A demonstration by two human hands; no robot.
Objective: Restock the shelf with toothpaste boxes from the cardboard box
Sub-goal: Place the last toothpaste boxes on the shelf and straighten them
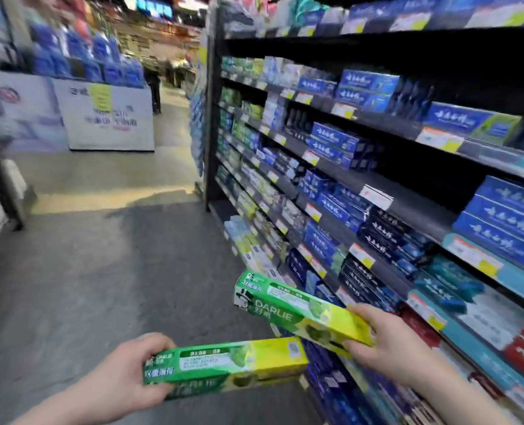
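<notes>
I hold two green and yellow toothpaste boxes low in the head view. My left hand (125, 372) grips the left end of one toothpaste box (233, 363), which lies level. My right hand (389, 345) grips the yellow end of the other toothpaste box (297, 311), which slants up to the left, slightly above the first. Both boxes hang in front of the lower part of the dark shelf unit (386, 197) on the right, apart from it. The cardboard box is out of view.
The shelves carry rows of blue, green and dark toothpaste boxes (340, 145) with yellow price tags along the edges. A grey floor aisle (101, 256) opens on the left. A white promotional stand (110, 118) stacked with blue packs stands at the far left.
</notes>
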